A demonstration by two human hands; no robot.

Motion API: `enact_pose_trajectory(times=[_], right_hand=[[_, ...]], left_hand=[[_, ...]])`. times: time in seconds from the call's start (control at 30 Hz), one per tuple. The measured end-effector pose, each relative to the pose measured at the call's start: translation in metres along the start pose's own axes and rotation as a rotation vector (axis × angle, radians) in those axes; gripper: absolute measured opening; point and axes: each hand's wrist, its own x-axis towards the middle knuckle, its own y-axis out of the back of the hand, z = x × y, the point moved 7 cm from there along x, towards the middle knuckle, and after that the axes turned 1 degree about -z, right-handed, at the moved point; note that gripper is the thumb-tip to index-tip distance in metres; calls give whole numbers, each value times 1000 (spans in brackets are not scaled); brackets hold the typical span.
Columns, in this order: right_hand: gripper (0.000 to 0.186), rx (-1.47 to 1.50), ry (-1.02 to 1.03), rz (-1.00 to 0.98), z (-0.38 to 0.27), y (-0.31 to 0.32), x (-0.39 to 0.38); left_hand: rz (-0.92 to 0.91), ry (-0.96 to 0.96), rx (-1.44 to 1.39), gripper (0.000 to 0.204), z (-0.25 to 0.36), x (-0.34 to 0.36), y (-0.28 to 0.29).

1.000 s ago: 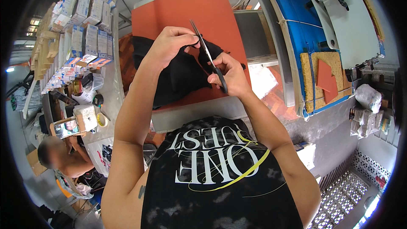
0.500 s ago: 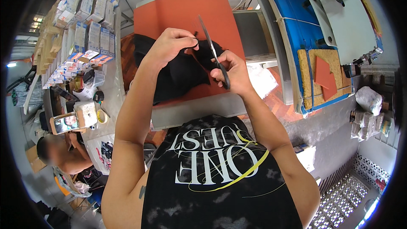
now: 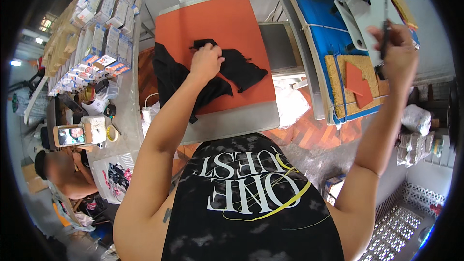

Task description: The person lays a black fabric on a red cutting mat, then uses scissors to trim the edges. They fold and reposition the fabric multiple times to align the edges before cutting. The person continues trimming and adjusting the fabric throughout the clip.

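Note:
Black cloth [image 3: 244, 70] lies rumpled on an orange-red mat [image 3: 217, 17], with a ragged edge at its right part. A darker stretch of the same black cloth [image 3: 170, 75] spreads at the mat's left side and hangs over the near edge. My left hand [image 3: 207, 63] rests at the cloth's middle, fingers curled onto a bunched bit of it. Far to the right, my right hand [image 3: 400, 50] is raised near the white worktop and grips scissors [image 3: 385, 24], their blade pointing away from me. Motion blurs that hand somewhat.
Stacked small boxes [image 3: 108, 43] fill the left bench, with a phone [image 3: 71, 136] and yellow tape roll [image 3: 112, 133] nearer. Another person [image 3: 72, 176] sits at left. To the right stands a blue board [image 3: 314, 7] carrying a yellow pad [image 3: 336, 87] and orange pieces [image 3: 355, 79].
My right hand has swung far right with the scissors, away from the cloth. My left hand has lowered onto the cloth and moved slightly right. The cloth's right part now lies flatter.

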Motion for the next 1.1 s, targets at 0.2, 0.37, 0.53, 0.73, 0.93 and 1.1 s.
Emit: enact_pose_trajectory(times=[0.2, 0.37, 0.53, 0.73, 0.93, 1.1], right_hand=[[47, -651, -58, -222, 26, 104, 127], [62, -1070, -93, -131, 89, 160, 210], [49, -605, -163, -586, 159, 163, 264], [47, -1326, 348, -214, 34, 96, 211], [59, 186, 111, -1272, -48, -169, -119], [37, 235, -342, -1574, 10, -259, -228]], left_hand=[[-661, -295, -967, 18, 97, -77, -14], [-590, 73, -1223, 19, 76, -141, -13], [-950, 534, -1220, 18, 7, -268, -15], [-512, 422, -1603, 15, 2, -271, 8], [-505, 29, -1591, 15, 57, -191, 35], [-8, 97, -1078, 29, -4, -157, 38]])
